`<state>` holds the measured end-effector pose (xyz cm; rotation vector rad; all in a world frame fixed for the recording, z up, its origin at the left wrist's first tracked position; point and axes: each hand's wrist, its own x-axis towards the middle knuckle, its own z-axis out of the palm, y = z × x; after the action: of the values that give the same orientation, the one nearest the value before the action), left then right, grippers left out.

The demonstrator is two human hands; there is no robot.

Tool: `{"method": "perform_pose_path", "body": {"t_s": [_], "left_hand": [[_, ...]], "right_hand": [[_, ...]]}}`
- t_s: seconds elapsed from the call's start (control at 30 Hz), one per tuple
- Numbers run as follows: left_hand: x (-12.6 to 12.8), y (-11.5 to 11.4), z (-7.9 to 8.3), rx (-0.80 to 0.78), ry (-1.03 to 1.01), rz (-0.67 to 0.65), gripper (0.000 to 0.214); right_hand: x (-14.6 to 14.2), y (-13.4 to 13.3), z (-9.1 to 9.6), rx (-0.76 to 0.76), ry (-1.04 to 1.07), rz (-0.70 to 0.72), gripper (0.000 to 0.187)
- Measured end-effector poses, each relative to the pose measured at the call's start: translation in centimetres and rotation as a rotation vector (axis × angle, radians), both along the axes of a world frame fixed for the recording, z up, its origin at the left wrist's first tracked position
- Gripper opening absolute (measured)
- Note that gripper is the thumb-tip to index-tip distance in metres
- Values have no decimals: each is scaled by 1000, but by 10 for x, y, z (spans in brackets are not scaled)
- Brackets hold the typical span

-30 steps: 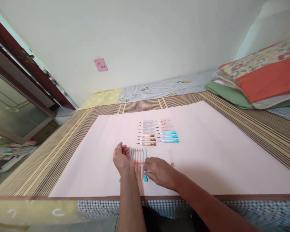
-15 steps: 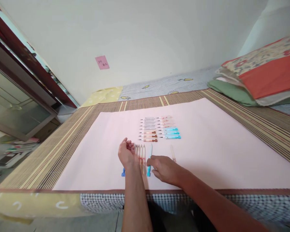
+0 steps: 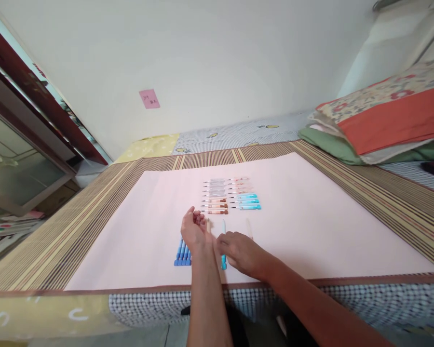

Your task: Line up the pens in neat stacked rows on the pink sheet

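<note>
My left hand (image 3: 193, 230) is over the group of pens near the front of the pink sheet. Its fingers are loosely curled and apart, with nothing visible in them. Blue pens (image 3: 183, 253) lie side by side to its left, and a cream pen (image 3: 208, 225) shows at its right. My right hand (image 3: 241, 251) crosses the middle of a turquoise pen (image 3: 223, 262), fingers bent closed and tips hidden. A pale pen (image 3: 249, 227) lies just beyond that hand. Farther back, two columns of pens lie sideways, including brown pens (image 3: 217, 206) and turquoise-ended pens (image 3: 251, 202).
The pink sheet (image 3: 311, 226) lies on a striped mat (image 3: 104, 207) over a bed. Folded bedding (image 3: 394, 120) is piled at the right. A wall with a pink note (image 3: 149, 98) stands behind, and a glass-panelled door (image 3: 14, 164) is at the left.
The view has shifted a little. My left hand has moved right over the cream pens, uncovering the blue pens. My right hand stays at the turquoise pen.
</note>
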<state>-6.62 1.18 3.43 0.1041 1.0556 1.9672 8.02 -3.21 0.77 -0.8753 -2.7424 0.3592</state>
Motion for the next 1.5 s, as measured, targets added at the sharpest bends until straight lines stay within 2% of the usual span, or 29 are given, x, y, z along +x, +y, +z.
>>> {"method": "perform_pose_path", "body": {"t_s": [0.17, 0.23, 0.33, 0.5, 0.63, 0.83, 1.0, 1.1, 1.2, 1.27, 1.37, 1.43, 1.5], "left_hand": [[-9, 2, 0, 10, -1, 2, 15], [-11, 2, 1, 11, -22, 11, 14], [-10, 3, 3, -2, -49, 19, 12], [-6, 8, 1, -5, -32, -22, 12], [-2, 10, -2, 11, -11, -50, 15], [1, 8, 1, 9, -32, -94, 14], [4, 6, 1, -23, -40, -118, 14], [3, 6, 1, -36, -53, -144, 13], [-1, 7, 0, -28, -41, -149, 12], [-4, 7, -1, -26, 9, -202, 14], [-3, 5, 0, -28, 124, -406, 30], [1, 2, 2, 26, 200, -569, 47], [5, -1, 5, 112, 258, -695, 53]], "right_hand": [[8, -1, 3, -97, 45, -2, 20], [7, -2, 5, -114, 63, -44, 14], [2, -3, 8, -114, 38, -186, 6], [-13, -12, 13, -52, -97, -421, 15], [-23, -13, 15, -74, -155, -465, 14], [-14, -4, 23, -163, -201, -550, 30], [-5, -3, 25, -202, -191, -553, 23], [4, 2, 22, -337, -37, -580, 19], [21, 12, 22, -657, 344, -568, 16], [30, 19, 25, -844, 607, -534, 17], [36, 22, 34, -1017, 819, -491, 27], [35, 20, 37, -1074, 887, -458, 31], [32, 18, 38, -1108, 943, -416, 33]]}}
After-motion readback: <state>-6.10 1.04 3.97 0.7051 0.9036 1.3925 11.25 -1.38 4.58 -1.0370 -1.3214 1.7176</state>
